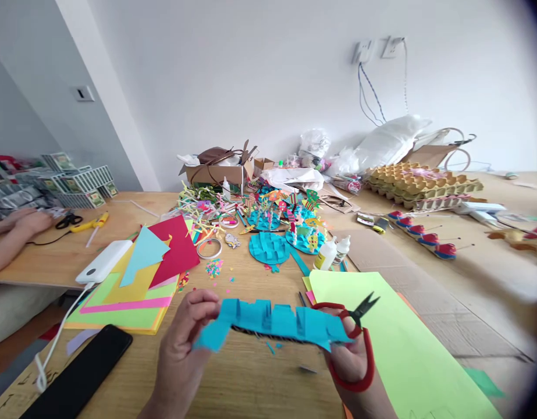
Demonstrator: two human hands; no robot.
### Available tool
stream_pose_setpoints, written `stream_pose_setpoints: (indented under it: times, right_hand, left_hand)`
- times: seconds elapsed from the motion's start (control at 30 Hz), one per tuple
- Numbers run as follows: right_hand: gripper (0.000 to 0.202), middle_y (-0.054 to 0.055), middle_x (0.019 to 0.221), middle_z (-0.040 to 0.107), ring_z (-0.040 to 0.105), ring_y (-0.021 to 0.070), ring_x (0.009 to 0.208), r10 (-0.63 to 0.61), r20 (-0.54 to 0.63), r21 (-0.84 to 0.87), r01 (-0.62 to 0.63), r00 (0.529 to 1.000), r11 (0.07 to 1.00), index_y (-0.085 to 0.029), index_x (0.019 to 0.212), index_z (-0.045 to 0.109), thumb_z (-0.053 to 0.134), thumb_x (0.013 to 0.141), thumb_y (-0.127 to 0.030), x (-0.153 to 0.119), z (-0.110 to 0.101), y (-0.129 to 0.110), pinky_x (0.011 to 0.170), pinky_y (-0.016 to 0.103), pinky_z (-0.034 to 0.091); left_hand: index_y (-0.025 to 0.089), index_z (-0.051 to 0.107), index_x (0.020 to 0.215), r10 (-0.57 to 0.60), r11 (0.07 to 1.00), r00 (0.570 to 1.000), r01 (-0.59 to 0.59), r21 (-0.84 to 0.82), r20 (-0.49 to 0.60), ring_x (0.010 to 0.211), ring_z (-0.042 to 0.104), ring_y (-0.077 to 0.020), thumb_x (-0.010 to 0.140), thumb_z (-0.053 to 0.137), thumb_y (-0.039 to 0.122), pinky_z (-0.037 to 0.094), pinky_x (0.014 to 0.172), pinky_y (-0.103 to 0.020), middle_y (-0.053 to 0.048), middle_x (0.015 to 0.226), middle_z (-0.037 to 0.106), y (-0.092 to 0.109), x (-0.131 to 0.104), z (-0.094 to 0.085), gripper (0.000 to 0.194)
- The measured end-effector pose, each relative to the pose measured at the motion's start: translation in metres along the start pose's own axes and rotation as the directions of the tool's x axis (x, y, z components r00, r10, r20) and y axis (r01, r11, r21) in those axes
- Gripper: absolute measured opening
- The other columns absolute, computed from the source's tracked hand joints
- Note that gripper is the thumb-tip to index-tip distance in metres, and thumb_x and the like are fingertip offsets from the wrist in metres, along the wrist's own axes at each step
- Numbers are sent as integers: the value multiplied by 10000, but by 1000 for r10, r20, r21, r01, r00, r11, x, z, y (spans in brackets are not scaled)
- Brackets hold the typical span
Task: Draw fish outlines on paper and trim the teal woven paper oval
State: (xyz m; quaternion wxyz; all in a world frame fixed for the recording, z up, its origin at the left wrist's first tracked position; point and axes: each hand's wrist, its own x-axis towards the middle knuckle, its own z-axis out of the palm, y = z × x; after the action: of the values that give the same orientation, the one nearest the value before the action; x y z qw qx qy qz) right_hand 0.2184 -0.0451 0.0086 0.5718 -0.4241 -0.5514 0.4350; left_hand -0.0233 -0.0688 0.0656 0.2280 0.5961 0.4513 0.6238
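A folded blue paper piece [281, 321] with upright tabs is stretched between my two hands above the table. My left hand [187, 331] pinches its left end, fingers curled. At the other end my right hand [349, 355] grips the paper from below and also holds scissors [367, 355]. Their red handles loop around that hand, and the dark blades point up and away, slightly parted. Farther back lies a round blue paper piece [268, 249] with similar raised strips. Small blue scraps [270, 348] lie on the table beneath the held paper.
Coloured paper sheets [176, 250], a white power bank [105, 262] and a black phone [82, 372] lie left. Glue bottles [326, 254] stand ahead, near light green paper [381, 331]. Egg trays [420, 183] sit back right. Another person's hands [32, 224] rest far left.
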Motion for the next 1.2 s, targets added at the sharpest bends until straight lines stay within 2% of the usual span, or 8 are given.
stream_pose_setpoints:
  times: [0.1,0.23,0.43,0.67,0.8,0.9,1.03,1.2]
  right_hand:
    - [242,29,671,644,623,228,650,37,-10,142,-36,999,989,-205,719,604,676,696,-434,0,8,-16,613,355,506]
    - [173,13,650,627,603,189,655,109,80,264,-126,991,956,-200,723,642,675,719,-370,0,14,-34,648,310,479]
    - [130,6,661,634,576,160,662,103,135,309,-140,986,941,-189,710,630,689,720,-304,2,18,-39,633,262,439]
    - [222,-9,637,589,552,138,632,194,124,306,-223,973,925,-178,685,539,698,686,-334,7,29,-65,603,238,418]
    - [258,-27,593,517,481,123,559,179,199,150,-210,964,966,-183,710,499,654,711,-389,10,31,-82,530,230,373]
    - [233,-43,576,434,403,112,526,96,211,-106,-75,973,992,-190,720,479,550,786,-402,12,25,-93,500,227,331]
    - [212,-39,583,429,382,114,517,38,260,-535,111,965,838,-206,677,415,473,838,-331,13,10,-105,524,237,315]
    - [105,10,681,547,469,148,566,92,328,-722,186,940,666,-204,792,475,427,856,-272,14,-5,-112,544,250,334]
  left_hand:
    - [252,657,861,-76,994,996,72,-80,-49,948,559,-182,767,658,209,510,777,-276,-21,1023,566,-5,4,1,104]
    - [239,668,837,-228,956,969,205,-208,-94,868,567,-152,724,707,255,497,764,-249,1,948,584,-6,7,4,121]
    - [218,673,720,-361,894,928,317,-316,-91,584,509,-100,636,775,313,463,550,-184,34,642,583,-10,8,5,163]
    - [223,668,703,-510,785,849,393,-480,-140,468,500,-105,449,861,293,411,394,-183,35,573,591,-17,11,0,327]
    - [197,643,653,-590,733,794,451,-509,-147,397,432,-62,377,880,269,348,340,-139,62,492,528,-16,16,-7,371]
    - [192,633,638,-631,698,761,471,-540,-152,413,451,-59,338,888,257,364,355,-127,63,509,545,-16,19,-13,399]
    - [185,641,644,-659,680,736,497,-539,-155,447,488,-68,318,891,273,437,422,-146,56,528,567,-16,20,-17,420]
    - [184,654,646,-709,638,695,565,-522,-115,454,499,-77,318,890,265,444,426,-155,45,550,590,-20,17,-18,412]
